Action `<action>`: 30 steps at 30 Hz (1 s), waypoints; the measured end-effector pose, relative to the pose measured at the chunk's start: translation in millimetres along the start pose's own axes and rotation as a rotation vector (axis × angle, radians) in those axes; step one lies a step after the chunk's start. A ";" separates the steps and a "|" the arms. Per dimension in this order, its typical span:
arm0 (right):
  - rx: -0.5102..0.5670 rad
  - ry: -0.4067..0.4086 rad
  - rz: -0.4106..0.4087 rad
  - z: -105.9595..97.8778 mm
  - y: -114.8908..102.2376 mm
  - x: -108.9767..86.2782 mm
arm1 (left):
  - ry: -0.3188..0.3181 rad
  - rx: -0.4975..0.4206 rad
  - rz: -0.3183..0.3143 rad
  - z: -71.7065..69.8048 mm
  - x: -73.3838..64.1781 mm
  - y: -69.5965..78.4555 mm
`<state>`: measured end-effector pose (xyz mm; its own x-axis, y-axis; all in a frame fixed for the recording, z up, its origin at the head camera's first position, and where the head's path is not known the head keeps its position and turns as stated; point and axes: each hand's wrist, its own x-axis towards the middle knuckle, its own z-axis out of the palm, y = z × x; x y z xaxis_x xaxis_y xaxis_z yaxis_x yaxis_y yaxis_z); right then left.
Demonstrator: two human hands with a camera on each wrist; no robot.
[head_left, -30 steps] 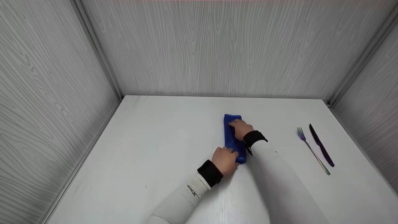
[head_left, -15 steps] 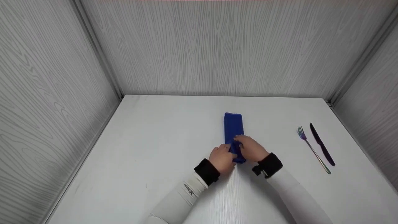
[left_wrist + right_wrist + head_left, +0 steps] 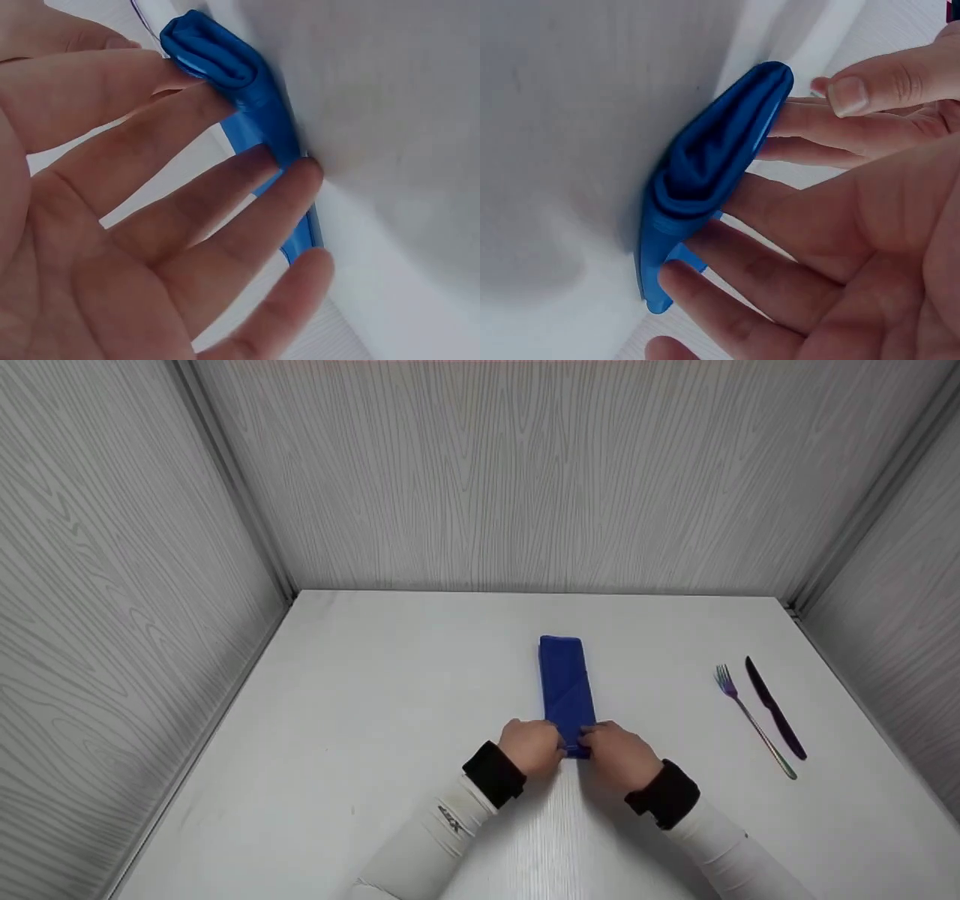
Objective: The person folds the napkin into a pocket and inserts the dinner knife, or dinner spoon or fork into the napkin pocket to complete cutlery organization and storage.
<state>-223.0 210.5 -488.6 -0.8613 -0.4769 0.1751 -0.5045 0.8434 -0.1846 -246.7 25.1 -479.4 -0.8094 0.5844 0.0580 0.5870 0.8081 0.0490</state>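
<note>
A blue cloth (image 3: 564, 675), folded into a long narrow strip, lies on the white table and points away from me. My left hand (image 3: 531, 748) is at the left corner of its near end; in the left wrist view the outstretched fingers (image 3: 247, 232) touch the cloth's side and top. At the right corner, my right hand (image 3: 621, 754) touches the cloth, its fingers (image 3: 757, 277) fairly straight along the edge in the right wrist view. Layered folds show at the cloth end (image 3: 705, 157). Both palms are off the cloth.
To the right, a fork (image 3: 754, 724) with an iridescent sheen lies beside a dark knife (image 3: 776, 709), both slanting. Grey wood-grain panels (image 3: 480, 472) stand along the back and both sides of the white table (image 3: 390, 675).
My right hand has come back from the cloth's far half to its near right corner, uncovering the strip. My left hand has shifted slightly left along the near end.
</note>
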 end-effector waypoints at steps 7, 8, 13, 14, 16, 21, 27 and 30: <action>-0.006 -0.085 -0.018 1.3 -0.5 -1.1 | 0.017 0.032 -0.058 1.2 -1.2 3.3; 0.002 -0.081 -0.030 2.4 -1.3 -1.0 | 0.025 0.047 -0.067 1.5 -1.2 3.0; 0.038 -0.068 -0.039 8.1 -7.6 -0.5 | 0.031 0.093 -0.091 1.2 -0.4 1.3; 0.041 -0.067 -0.027 8.6 -8.7 -0.5 | 0.034 0.095 -0.080 1.1 -0.3 1.1; 0.046 -0.060 -0.011 9.4 -9.3 -0.6 | 0.044 0.089 -0.051 1.9 -0.6 1.4; 0.041 -0.035 -0.016 10.9 -7.8 -0.9 | 0.069 0.054 -0.009 5.4 -0.9 0.5; 0.123 -0.041 -0.033 7.9 4.5 3.2 | 0.078 0.038 0.009 6.8 0.2 -0.8; 0.255 -0.067 -0.002 5.9 17.8 8.4 | 0.089 0.056 0.010 7.5 1.0 0.0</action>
<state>-239.6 220.0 -496.2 -0.8580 -0.5012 0.1127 -0.4977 0.7567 -0.4238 -247.6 26.2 -486.8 -0.7970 0.5859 0.1464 0.5914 0.8064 -0.0075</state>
